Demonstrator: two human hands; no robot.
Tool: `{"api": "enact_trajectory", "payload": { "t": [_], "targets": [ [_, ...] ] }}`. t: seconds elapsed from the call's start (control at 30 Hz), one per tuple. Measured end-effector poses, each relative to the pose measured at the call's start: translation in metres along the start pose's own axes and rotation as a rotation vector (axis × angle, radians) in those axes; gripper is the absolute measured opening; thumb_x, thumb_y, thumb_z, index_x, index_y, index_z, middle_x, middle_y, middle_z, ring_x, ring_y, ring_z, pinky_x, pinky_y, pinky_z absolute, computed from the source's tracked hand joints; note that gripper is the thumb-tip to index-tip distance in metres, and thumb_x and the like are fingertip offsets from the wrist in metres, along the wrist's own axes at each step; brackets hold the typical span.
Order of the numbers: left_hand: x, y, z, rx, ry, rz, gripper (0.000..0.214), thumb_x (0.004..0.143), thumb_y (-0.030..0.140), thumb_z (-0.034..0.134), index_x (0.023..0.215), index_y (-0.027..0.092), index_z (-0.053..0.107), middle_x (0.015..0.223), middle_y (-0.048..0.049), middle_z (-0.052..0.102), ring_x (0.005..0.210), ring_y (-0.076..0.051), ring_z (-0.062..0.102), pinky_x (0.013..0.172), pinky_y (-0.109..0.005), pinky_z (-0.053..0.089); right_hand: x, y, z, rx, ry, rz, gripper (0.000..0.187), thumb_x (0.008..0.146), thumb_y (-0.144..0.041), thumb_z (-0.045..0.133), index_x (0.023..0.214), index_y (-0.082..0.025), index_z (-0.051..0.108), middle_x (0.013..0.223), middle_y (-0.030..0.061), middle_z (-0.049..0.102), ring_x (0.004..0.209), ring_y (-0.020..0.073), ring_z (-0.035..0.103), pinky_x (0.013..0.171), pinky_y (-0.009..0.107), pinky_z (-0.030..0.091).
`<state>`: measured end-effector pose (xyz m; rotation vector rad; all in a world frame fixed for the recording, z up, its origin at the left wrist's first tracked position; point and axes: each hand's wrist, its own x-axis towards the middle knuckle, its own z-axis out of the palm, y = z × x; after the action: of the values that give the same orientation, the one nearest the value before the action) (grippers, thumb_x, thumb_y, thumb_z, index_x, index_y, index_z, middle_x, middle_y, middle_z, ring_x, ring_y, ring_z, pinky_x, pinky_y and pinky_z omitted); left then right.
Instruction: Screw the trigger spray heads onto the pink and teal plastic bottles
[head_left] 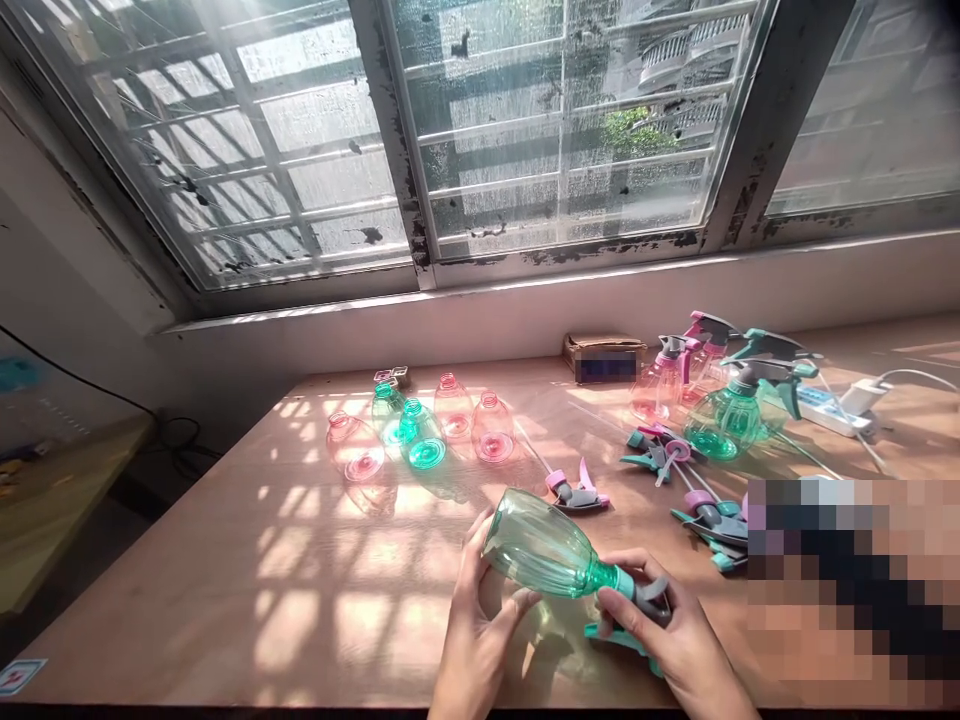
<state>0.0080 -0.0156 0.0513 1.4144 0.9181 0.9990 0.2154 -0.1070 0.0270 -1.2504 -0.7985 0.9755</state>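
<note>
A clear green spray bottle (541, 545) lies tilted between my hands, its base to the upper left and its neck to the lower right. My left hand (480, 615) is wrapped around the base end. At the neck, the fingers of my right hand (664, 610) close on the grey and teal spray head (625, 583), whose teal collar meets the bottle's neck. Part of this head is hidden by the fingers. Just beyond the bottle lies a loose pink and grey spray head (576, 490) with its tube.
Headless pink bottles (493, 430) and green bottles (424, 437) stand at the back left of the wooden table (322, 600). Bottles with heads (724, 420) stand back right, near a power strip (832, 410). Loose spray heads (709, 505) lie right. A cardboard box (579, 362) sits by the wall.
</note>
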Motion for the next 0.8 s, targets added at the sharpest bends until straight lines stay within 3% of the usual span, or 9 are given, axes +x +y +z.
{"api": "enact_trajectory", "payload": {
  "t": [0.1, 0.2, 0.33, 0.6, 0.8],
  "targets": [
    [-0.0020, 0.0014, 0.0005, 0.007, -0.028, -0.006, 0.079, 0.085, 0.037, 0.090, 0.157, 0.032, 0.057, 0.162, -0.0116, 0.063, 0.157, -0.040, 0.050, 0.134, -0.057, 0.035, -0.0007, -0.0012, 0.0008, -0.009, 0.002, 0.015, 0.036, 0.089, -0.054, 0.087, 0.105, -0.023, 0.079, 0.067, -0.0008, 0.077, 0.064, 0.0251, 0.075, 0.070, 0.041, 0.066],
    [-0.0032, 0.0034, 0.0028, -0.015, -0.047, 0.004, 0.082, 0.087, 0.048, 0.090, 0.159, 0.033, 0.054, 0.158, -0.0108, 0.067, 0.155, -0.040, 0.052, 0.130, -0.054, 0.042, -0.0024, -0.0022, 0.0042, 0.012, 0.024, 0.024, 0.035, 0.085, -0.051, 0.091, 0.104, -0.024, 0.079, 0.069, -0.0025, 0.077, 0.064, 0.0250, 0.076, 0.070, 0.040, 0.067],
    [-0.0016, 0.0035, 0.0082, -0.025, 0.035, 0.006, 0.077, 0.093, 0.058, 0.082, 0.159, 0.030, 0.055, 0.154, -0.0134, 0.069, 0.149, -0.040, 0.058, 0.129, -0.057, 0.042, -0.0026, -0.0035, 0.0048, 0.022, 0.012, 0.030, 0.034, 0.085, -0.049, 0.091, 0.105, -0.025, 0.079, 0.067, -0.0029, 0.076, 0.065, 0.0260, 0.078, 0.070, 0.041, 0.067],
    [-0.0002, -0.0055, 0.0074, -0.251, -0.034, -0.023, 0.080, 0.090, 0.045, 0.090, 0.162, 0.035, 0.055, 0.163, -0.0106, 0.065, 0.154, -0.038, 0.056, 0.128, -0.050, 0.045, -0.0007, 0.0002, -0.0043, -0.102, -0.011, 0.044, 0.037, 0.091, -0.056, 0.083, 0.105, -0.022, 0.080, 0.071, 0.0012, 0.079, 0.072, 0.0279, 0.074, 0.078, 0.044, 0.060],
    [-0.0026, -0.0011, 0.0086, -0.222, -0.022, 0.002, 0.086, 0.086, 0.052, 0.092, 0.161, 0.031, 0.055, 0.168, -0.0131, 0.059, 0.160, -0.042, 0.048, 0.134, -0.058, 0.035, -0.0023, -0.0011, -0.0016, -0.077, -0.038, 0.051, 0.037, 0.091, -0.056, 0.084, 0.105, -0.022, 0.080, 0.071, 0.0005, 0.079, 0.072, 0.0266, 0.074, 0.077, 0.042, 0.059]
  ]
}}
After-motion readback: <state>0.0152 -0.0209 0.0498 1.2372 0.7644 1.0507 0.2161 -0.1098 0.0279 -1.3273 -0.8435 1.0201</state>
